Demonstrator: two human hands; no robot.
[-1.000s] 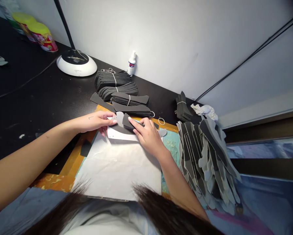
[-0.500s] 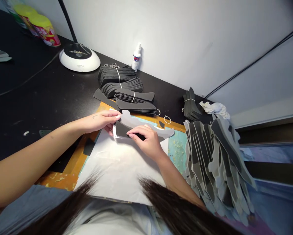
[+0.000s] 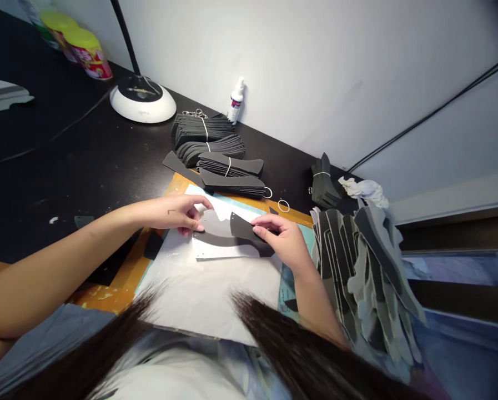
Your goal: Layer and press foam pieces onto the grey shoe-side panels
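My left hand (image 3: 185, 215) pinches the left end of a light grey cut piece (image 3: 217, 222) between thumb and fingers. That piece has small holes at its left end, a dark curved band across it and a white lower strip. A dark grey curved piece (image 3: 244, 226), also with small holes at one end, is pinched by its right part in my right hand (image 3: 282, 238). Its left end lies over or just above the light piece; I cannot tell whether they touch. Both are over a white paper sheet (image 3: 215, 294) on the worktable.
Banded stacks of dark pieces (image 3: 209, 130) lie behind my hands, near a white bottle (image 3: 236, 103) and a lamp base (image 3: 142, 100). Grey and dark pieces (image 3: 365, 266) are piled at the right, beside a crumpled white cloth (image 3: 365, 190). Yellow-lidded cans (image 3: 88, 53) stand back left.
My right hand has moved right and slightly down, drawing the dark piece rightward off the light piece's left end. The light piece has come nearer to me; my left hand still grips its end.
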